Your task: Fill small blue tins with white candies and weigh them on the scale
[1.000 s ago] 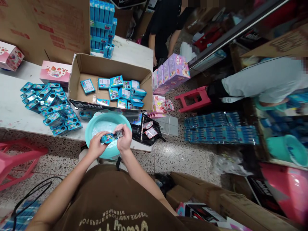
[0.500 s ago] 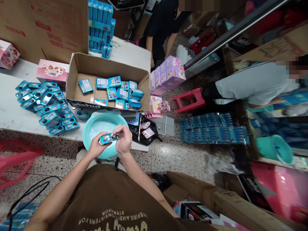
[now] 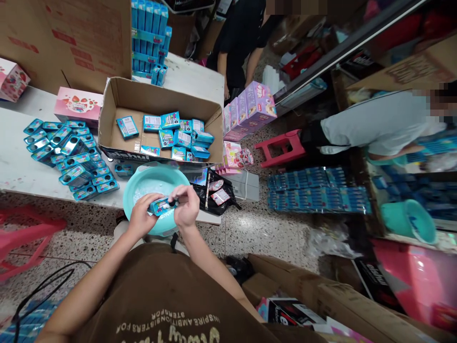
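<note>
My left hand [image 3: 142,214] is closed around a small blue candy box [image 3: 159,206], held tilted over the turquoise basin [image 3: 129,178]. My right hand [image 3: 186,206] is at the box's right end, fingers curled in; what they grip is too small to make out. A dark round opening shows at that end of the box, beside the fingertips. Small white pieces lie in the basin. Just beyond it stands an open cardboard carton [image 3: 160,102] with several blue candy boxes [image 3: 183,139] inside. More blue boxes with round holes [image 3: 76,157] are piled on the table to the left.
Pink strawberry boxes [image 3: 77,105] and stacked blue packs [image 3: 148,38] stand on the white table [image 3: 21,166]. Purple boxes [image 3: 252,107] are at its right end. Two other people, one in a dark top [image 3: 237,33], one in a grey shirt [image 3: 374,126], are nearby. Pink stools flank the table.
The blue box has tilted a little more, its right end dipping and turning. My right hand has shifted slightly right, its fingers still at the box's end.
</note>
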A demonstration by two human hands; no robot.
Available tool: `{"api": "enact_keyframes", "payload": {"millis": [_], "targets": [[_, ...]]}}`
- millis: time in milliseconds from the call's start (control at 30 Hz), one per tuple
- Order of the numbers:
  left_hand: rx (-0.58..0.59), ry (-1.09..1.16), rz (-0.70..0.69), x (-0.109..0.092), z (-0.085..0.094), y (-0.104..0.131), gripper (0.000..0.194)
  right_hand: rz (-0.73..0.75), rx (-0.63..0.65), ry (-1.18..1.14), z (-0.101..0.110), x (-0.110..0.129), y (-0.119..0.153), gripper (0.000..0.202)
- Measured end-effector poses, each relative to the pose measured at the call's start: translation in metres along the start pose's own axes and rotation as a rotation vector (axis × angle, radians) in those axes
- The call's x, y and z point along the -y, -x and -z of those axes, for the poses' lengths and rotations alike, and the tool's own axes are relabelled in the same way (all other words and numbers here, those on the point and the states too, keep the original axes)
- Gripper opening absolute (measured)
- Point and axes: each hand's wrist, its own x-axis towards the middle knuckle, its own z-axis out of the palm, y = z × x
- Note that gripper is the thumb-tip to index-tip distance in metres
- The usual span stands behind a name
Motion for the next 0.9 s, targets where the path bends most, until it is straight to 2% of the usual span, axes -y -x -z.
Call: {"api": "enact_keyframes", "payload": {"millis": [133,233,400,533,600,733,900], "targets": [[0.015,-0.065,0.084,0.011,-0.003,-0.004,0.036,-0.074,-0.047,0.018,0.006,-0.017,-0.010,0.034],[0.013,-0.037,0.118,0.013,-0.004,-0.002,0.038,-0.069,-0.043,-0.006,0.008,-0.022,-0.010,0.032],[0.001,0.053,0.173,0.009,-0.002,0.002,0.038,-0.100,0.004,-0.043,0.006,-0.014,-0.005,0.033],[-0.030,0.210,0.282,0.011,-0.008,0.003,0.043,-0.075,0.076,0.009,0.003,-0.006,-0.002,0.032],[-0.058,0.239,0.262,0.012,-0.012,0.003,0.044,-0.051,0.093,0.037,0.001,-0.001,0.001,0.032],[-0.079,0.255,0.131,0.010,-0.020,0.001,0.038,0.006,0.060,0.050,-0.001,0.005,0.002,0.030],[-0.094,0.349,0.216,0.013,-0.027,0.001,0.042,-0.014,0.026,0.038,0.001,0.004,-0.002,0.028]]}}
